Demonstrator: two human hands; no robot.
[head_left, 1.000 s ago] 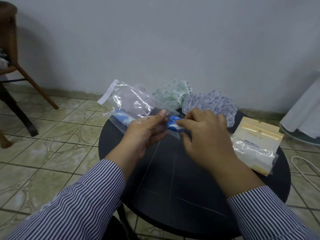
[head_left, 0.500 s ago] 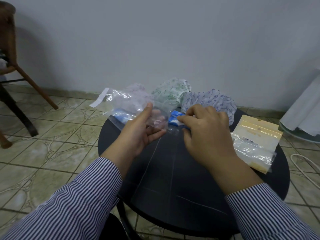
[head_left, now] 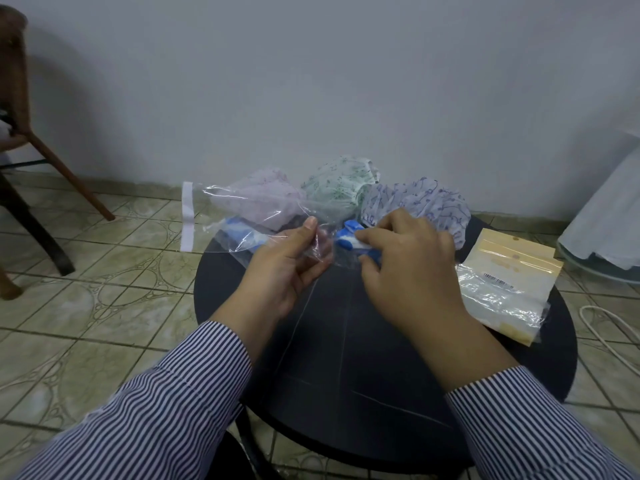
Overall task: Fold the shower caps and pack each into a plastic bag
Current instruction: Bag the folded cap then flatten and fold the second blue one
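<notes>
Table [head_left: 346, 375]: a round black top is bearing everything, standing on a tiled floor.
Pack of bags [head_left: 505, 285]: is lying at the table's right edge.
Loose shower caps: pink [head_left: 266, 195], green [head_left: 341, 188] and blue-printed [head_left: 426, 206] are sitting bunched along the far edge.
Clear plastic bag [head_left: 249, 209]: is hanging out to the left, above the table.
Left hand [head_left: 287, 265]: thumb and curled fingers are pinching the bag's mouth.
Right hand [head_left: 405, 261]: fingers are curling round the folded blue cap.
Folded blue cap [head_left: 348, 233]: is sitting just beside the bag's mouth.
</notes>
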